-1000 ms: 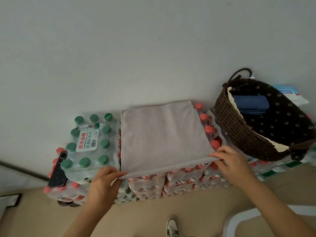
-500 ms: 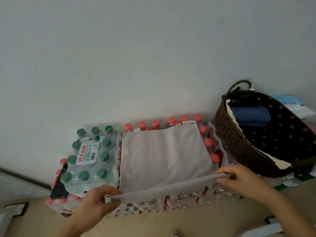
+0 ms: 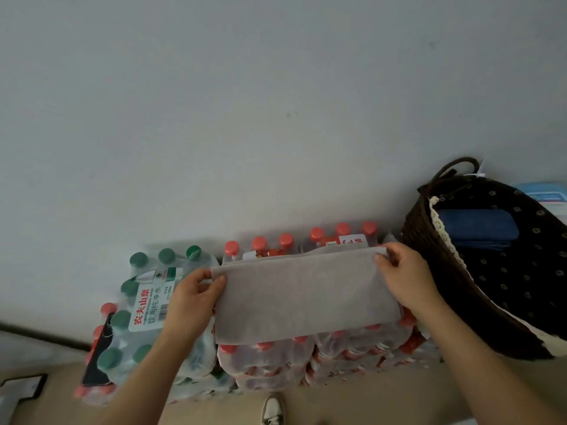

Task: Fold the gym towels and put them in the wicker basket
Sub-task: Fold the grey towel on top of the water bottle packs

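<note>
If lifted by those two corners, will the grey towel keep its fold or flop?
Likely floppy: the grey towel bends over itself softly and follows the red-capped bottle pack beneath. Probably light: the left hand and right hand hold its corners with mere pinches.

Dim, even, greyish light falls on the wall [image 3: 276, 87], with soft shadow behind the bottle packs [image 3: 276, 357]. Edges bow at three and nine o'clock; seven o'clock is smeared.
</note>
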{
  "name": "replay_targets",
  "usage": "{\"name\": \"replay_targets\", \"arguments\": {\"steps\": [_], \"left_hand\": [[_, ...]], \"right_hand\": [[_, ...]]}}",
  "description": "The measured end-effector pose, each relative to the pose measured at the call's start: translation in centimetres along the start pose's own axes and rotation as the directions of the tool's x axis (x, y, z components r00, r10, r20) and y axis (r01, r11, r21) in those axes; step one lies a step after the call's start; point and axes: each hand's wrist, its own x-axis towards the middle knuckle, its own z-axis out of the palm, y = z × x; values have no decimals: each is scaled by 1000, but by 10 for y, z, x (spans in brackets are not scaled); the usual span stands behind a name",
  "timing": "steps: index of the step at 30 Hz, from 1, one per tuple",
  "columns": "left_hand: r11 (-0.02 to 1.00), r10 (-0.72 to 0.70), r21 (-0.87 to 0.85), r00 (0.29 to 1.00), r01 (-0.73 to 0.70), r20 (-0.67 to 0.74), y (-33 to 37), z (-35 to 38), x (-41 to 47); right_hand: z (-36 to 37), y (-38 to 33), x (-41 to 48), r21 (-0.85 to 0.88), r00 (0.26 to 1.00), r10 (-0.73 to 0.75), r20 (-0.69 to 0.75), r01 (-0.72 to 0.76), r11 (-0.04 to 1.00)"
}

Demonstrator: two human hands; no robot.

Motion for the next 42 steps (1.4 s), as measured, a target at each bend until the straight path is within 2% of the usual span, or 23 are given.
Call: {"name": "replay_targets", "arguments": {"steps": [4, 8, 12, 15, 25, 29, 32, 36, 42], "left_hand": [[986, 24, 167, 999, -18, -33, -4, 9, 23], [945, 55, 325, 998, -42, -31, -14, 12, 37], [926, 56, 375, 998, -43, -24, -20, 13, 43], [916, 66, 398, 998, -51, -24, -18, 13, 47], [886, 136, 449, 990, -111, -26, -13, 16, 54], [830, 164, 541, 987, -137, -2, -13, 14, 57], [781, 220, 591, 975, -202, 43, -10, 14, 62], [781, 193, 591, 978, -202, 79, -3, 15, 65], [762, 163, 611, 977, -215, 140, 6, 13, 71]], "right_hand": [[10, -5, 17, -201, 998, -52, -17, 48, 978], [13, -8, 27, -359, 996, -90, 25, 93, 929], [17, -7, 39, -523, 982, -159, 98, 187, 831], [19, -8, 46, -588, 979, -152, 136, 203, 783], [23, -10, 58, -587, 984, -75, 159, 155, 795], [20, -9, 63, -526, 985, -104, 138, 162, 835], [16, -8, 66, -470, 968, -140, 207, 224, 854], [8, -11, 71, -473, 946, -110, 304, 250, 845], [7, -19, 82, -513, 923, 17, 386, 199, 835]]}}
